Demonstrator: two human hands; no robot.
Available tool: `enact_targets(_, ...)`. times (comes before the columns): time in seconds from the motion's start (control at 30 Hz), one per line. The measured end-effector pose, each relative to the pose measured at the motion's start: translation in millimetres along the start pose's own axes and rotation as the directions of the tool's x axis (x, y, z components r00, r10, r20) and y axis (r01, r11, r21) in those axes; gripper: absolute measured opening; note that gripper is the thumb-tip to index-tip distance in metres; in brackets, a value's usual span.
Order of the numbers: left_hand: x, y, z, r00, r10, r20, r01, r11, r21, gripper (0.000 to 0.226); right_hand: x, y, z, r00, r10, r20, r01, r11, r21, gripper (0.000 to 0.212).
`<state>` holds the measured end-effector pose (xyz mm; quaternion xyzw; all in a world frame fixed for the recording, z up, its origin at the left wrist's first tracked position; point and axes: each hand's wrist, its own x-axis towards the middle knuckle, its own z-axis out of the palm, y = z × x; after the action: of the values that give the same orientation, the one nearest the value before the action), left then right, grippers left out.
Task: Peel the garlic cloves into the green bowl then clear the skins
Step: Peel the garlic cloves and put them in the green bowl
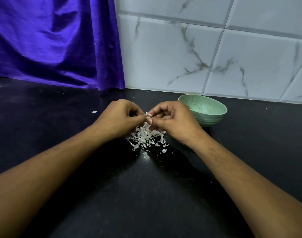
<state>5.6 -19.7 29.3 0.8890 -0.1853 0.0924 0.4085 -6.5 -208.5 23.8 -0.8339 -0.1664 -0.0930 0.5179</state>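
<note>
Garlic clove (149, 117), mid-frame, is pinched between left hand (119, 117) and right hand (172, 121) above the skins (145, 136); its axis is unclear. The green bowl (213, 109), right of centre, has its contents hidden.

The bowl (205, 111) sits just right of my right hand (174, 120), near the tiled wall (215, 57), so it's tight back there. The skin pile (145, 137) is under my hands; bare counter (44, 126) left and toward me.
</note>
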Motion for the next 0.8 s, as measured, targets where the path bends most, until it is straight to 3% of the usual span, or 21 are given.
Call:
enact_targets(0.43,-5.3,2.2,14.0,0.973,0.046,-0.225,-0.023,0.994,0.105,0.024,1.4,7.2,19.3,0.981,-0.040,-0.189,0.050,0.997,0.050,0.012)
enact_targets(0.8,-6.9,8.9,10.8,0.981,-0.076,-0.179,0.064,0.995,-0.071,0.023,1.2,4.7,19.2,0.990,0.074,-0.118,-0.033,0.948,0.315,0.008)
